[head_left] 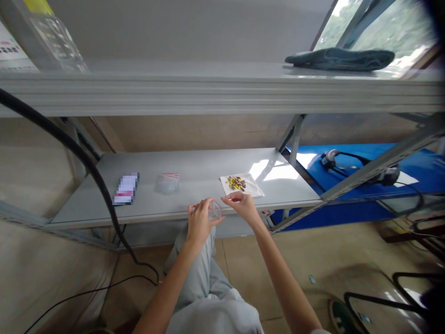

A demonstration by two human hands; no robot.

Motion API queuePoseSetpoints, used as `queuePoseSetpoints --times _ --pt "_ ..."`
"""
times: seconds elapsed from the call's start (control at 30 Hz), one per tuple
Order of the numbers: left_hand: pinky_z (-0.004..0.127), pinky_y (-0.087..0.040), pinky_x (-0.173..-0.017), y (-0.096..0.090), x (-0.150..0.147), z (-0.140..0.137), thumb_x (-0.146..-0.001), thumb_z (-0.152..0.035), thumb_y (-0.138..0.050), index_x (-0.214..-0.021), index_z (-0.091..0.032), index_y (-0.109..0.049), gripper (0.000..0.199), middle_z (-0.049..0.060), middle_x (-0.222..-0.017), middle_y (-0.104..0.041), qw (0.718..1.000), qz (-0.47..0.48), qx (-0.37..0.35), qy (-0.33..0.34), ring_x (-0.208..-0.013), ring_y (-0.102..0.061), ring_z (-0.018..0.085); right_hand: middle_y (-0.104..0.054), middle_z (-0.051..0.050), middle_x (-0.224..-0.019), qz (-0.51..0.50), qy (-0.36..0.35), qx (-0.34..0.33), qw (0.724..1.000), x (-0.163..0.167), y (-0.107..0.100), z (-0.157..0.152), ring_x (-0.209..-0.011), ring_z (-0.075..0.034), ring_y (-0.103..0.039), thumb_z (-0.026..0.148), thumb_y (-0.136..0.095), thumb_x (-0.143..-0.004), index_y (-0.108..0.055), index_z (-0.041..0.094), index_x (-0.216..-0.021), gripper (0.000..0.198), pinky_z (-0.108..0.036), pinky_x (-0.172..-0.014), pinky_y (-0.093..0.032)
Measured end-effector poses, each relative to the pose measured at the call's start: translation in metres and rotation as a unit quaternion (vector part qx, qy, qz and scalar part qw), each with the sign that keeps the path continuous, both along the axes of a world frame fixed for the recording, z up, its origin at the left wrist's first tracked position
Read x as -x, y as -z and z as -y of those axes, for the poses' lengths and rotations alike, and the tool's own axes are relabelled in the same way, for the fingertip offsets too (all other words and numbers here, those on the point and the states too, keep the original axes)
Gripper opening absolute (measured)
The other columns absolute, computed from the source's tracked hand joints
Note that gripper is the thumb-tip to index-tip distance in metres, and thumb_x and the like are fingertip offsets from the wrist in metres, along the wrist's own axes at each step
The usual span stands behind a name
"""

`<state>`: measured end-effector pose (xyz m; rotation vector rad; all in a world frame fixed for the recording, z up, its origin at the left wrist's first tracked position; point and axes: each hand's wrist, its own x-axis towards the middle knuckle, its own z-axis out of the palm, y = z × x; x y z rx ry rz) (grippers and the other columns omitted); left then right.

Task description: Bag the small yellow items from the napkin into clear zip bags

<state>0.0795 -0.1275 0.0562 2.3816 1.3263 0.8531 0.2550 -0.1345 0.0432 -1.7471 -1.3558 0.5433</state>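
My left hand is wrapped around a small clear round container, its open mouth tilted toward the right. Close beside that mouth, my right hand has its thumb and fingers pinched together; whatever is between the fingertips is too small to make out. Just beyond the right hand, a heap of yellow and dark brown capsules lies on a white sheet of paper. A clear zip bag with a red seal strip rests on the grey shelf, left of the paper.
A blurred-out phone lies at the shelf's left. A thick black cable hangs in front on the left. Above is an upper shelf bearing a folded dark cloth and a clear bottle. Headgear sits on a blue surface at right.
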Motion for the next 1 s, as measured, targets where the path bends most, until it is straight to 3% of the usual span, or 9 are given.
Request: queuePoseSetpoints --times 0.1,0.23,0.4,0.53,0.73,0.87,1.0 --pt "0.036 -0.03 -0.085 -0.001 -0.005 0.001 -0.064 -0.03 -0.076 -0.104 -0.022 -0.053 0.046 0.002 -0.087 -0.066 1.0 -0.011 -0.018 -0.014 -0.085 -0.062 0.021 -0.068 -0.007 -0.077 -0.073 -0.068 -0.055 0.993 0.014 -0.015 0.012 -0.067 -0.016 -0.062 0.045 -0.068 -0.068 -0.071 0.015 -0.072 0.031 -0.024 -0.061 -0.049" --pt "0.038 -0.028 -0.09 -0.003 -0.009 0.003 -0.067 -0.022 -0.074 -0.106 -0.023 -0.052 0.045 0.002 -0.093 -0.067 0.999 -0.016 -0.032 0.005 -0.088 -0.062 0.021 -0.067 -0.006 -0.078 -0.048 -0.069 -0.045 0.995 0.024 -0.024 0.019 -0.063 -0.015 -0.061 0.04 -0.07 -0.066 -0.071 0.017 -0.07 0.024 -0.025 -0.06 -0.049" --pt "0.038 -0.028 -0.09 -0.003 -0.01 0.004 -0.067 -0.018 -0.072 -0.105 -0.022 -0.053 0.042 0.003 -0.097 -0.068 0.999 -0.01 -0.033 0.019 -0.091 -0.062 0.021 -0.067 -0.007 -0.083 -0.026 -0.096 -0.036 0.994 0.029 -0.023 0.021 -0.064 -0.015 -0.061 0.039 -0.071 -0.066 -0.072 0.018 -0.067 0.022 -0.026 -0.062 -0.049" --pt "0.038 -0.03 -0.089 -0.002 -0.007 0.003 -0.073 -0.024 -0.068 -0.102 -0.022 -0.055 0.032 0.004 -0.092 -0.069 0.999 0.009 -0.037 -0.012 -0.087 -0.063 0.021 -0.068 -0.007 -0.087 -0.051 -0.139 -0.066 0.987 0.023 -0.018 0.019 -0.071 -0.015 -0.062 0.045 -0.059 -0.077 -0.072 0.018 -0.075 0.03 -0.022 -0.056 -0.047" --pt "0.034 -0.037 -0.083 -0.001 0.0 0.001 -0.078 -0.029 -0.063 -0.097 -0.021 -0.054 0.023 -0.001 -0.077 -0.065 0.995 0.092 -0.009 -0.038 -0.075 -0.062 0.016 -0.066 -0.007 -0.096 0.08 0.048 -0.02 0.995 -0.023 0.012 -0.005 -0.075 -0.017 -0.061 0.041 -0.05 -0.084 -0.067 0.018 -0.094 0.031 -0.028 -0.067 -0.048" --pt "0.03 -0.042 -0.083 -0.001 0.001 0.006 -0.077 -0.024 -0.06 -0.095 -0.021 -0.054 0.019 0.0 -0.08 -0.064 0.985 0.173 -0.009 -0.008 -0.081 -0.061 0.016 -0.062 -0.009 -0.107 0.145 0.08 0.009 0.986 -0.042 0.043 -0.017 -0.093 -0.022 -0.056 0.031 -0.056 -0.079 -0.065 0.02 -0.101 0.026 -0.033 -0.078 -0.044" --pt "0.031 -0.042 -0.085 -0.002 0.001 0.009 -0.077 -0.02 -0.059 -0.094 -0.021 -0.055 0.018 0.0 -0.08 -0.065 0.982 0.185 -0.017 0.015 -0.081 -0.061 0.015 -0.06 -0.007 -0.112 0.189 0.081 0.023 0.978 -0.036 0.063 -0.017 -0.103 -0.024 -0.051 0.03 -0.057 -0.079 -0.064 0.022 -0.103 0.026 -0.034 -0.082 -0.039"
